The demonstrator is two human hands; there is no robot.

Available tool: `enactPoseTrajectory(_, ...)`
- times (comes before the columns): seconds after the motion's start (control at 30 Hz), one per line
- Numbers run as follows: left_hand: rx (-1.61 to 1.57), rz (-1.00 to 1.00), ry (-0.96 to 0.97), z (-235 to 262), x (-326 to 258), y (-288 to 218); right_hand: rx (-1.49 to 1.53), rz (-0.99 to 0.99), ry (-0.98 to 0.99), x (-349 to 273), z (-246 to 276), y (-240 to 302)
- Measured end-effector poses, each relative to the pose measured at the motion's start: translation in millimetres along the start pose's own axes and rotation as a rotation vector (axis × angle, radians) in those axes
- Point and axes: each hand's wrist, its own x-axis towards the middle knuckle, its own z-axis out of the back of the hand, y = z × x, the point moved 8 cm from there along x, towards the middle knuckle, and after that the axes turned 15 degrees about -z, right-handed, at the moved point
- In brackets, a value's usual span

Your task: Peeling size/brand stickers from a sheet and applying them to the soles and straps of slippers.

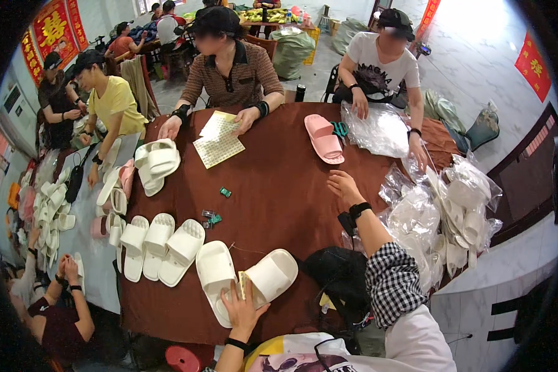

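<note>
A pair of white slippers (pixel 216 273) lies in front of me, the right one (pixel 271 273) angled away from the other. My left hand (pixel 243 315) rests on them with its fingers spread. By its fingertips, between the two slippers, is a narrow yellowish strip (pixel 243 285), partly hidden. Over the table's right half, my right hand (pixel 347 187) reaches forward, fingers apart and nothing seen in them. Just beyond its fingertips, without touching, is a pink slipper (pixel 323 139). Dark green scissors handles (pixel 340 129) show beside that slipper.
White slippers (pixel 157 245) stand in a row at left. Bagged slippers (pixel 415 217) pile up at right, below clear plastic bags (pixel 378 127) handled by a co-worker. Another co-worker holds a sticker sheet (pixel 220 142). Small green pieces (pixel 211 218) and a black cap (pixel 338 273) lie on the brown cloth (pixel 266 204).
</note>
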Motion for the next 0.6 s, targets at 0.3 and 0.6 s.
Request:
enactPoseTrajectory(0.3, 0.006, 0.072, 0.029, -4.4, -13.3, 11.9, 0.481, 0.020, 0.073, 103.9, 6.1, -22.7)
enactPoseTrajectory(0.6, 0.028, -0.029, 0.010, 1.4, -3.9, 4.2, 0.695, -0.059, -0.081, 131.4, 48.9, -41.8)
